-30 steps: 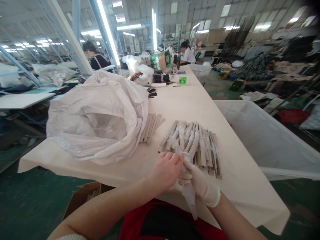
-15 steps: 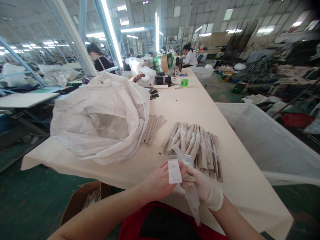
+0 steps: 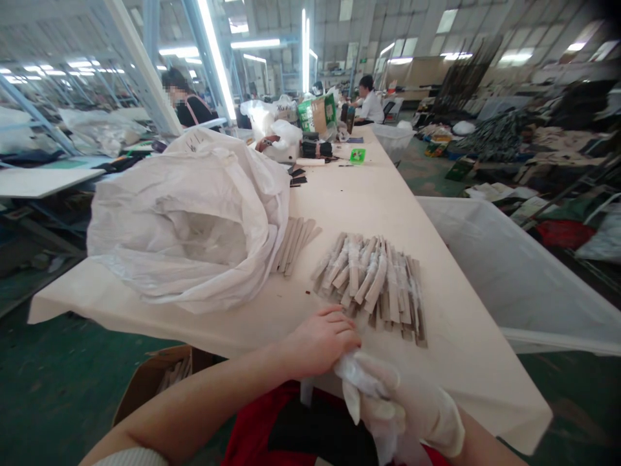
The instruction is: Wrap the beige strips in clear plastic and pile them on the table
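My left hand, bare, is curled with its fingers closed at the table's front edge; what it grips is mostly hidden, with a pale strip hanging below it. Beside it, my right hand wears a white glove and is closed on crumpled translucent plastic. The two hands touch or nearly touch. Just beyond them lies a row of grey-beige strips wrapped in clear plastic. A smaller group of bare strips rests to the left, against a big white sack.
The long table stretches away, with bags, a green box and a green tray at its far end. A large white bin stands right. Below left is a cardboard box. Two people sit farther back.
Both hands have closed and come nearer my body, the gloved one lower and to the right. The white rectangular piece is out of sight, and the plastic is bunched up in the glove.
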`<state>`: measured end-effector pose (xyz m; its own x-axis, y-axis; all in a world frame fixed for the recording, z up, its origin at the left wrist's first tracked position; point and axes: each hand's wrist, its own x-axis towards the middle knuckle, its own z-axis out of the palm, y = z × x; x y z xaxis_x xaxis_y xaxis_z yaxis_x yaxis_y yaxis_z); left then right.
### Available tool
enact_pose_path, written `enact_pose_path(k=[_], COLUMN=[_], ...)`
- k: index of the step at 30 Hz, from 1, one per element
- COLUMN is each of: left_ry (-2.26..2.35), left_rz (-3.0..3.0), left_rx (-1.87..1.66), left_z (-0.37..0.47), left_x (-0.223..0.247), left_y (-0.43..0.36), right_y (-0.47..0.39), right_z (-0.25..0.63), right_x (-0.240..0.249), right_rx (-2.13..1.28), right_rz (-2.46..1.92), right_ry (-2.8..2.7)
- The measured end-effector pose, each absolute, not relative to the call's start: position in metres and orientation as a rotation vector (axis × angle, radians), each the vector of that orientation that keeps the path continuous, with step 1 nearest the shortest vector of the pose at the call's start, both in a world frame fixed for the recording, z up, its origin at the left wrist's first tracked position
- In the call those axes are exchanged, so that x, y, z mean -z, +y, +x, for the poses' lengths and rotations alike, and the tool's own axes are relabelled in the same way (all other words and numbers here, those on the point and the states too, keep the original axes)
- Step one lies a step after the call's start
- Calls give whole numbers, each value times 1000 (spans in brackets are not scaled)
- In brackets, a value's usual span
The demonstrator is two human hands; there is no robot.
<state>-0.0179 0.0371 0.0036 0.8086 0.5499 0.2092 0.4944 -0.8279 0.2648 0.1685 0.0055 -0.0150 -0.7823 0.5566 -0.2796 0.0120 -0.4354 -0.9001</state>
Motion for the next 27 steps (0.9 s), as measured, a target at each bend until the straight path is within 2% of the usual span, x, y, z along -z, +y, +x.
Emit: enact_pose_path(k=[4,7,13,20,27], left_ry=[1038,1139,1037,711,793], left_rz=[2723,2573,1926,1230,1028], left_rx=[-284,-239,-258,-303,-476], left_z=[-25,-27,-24,-35,-33], left_x=[-1,-4,-13,-2,8], left_y=[44,50,53,50,49], right_y=[-8,-16,-13,-1,12], right_z=[174,181,203,209,235], right_x=[0,-13,-24,-16,-18], right_rx=[-2453,-2555,-2268,-1800,-1791], right_rz=[-737,-742,-557,-820,-622], right_ry=[-1294,-968,-550,-414,-260])
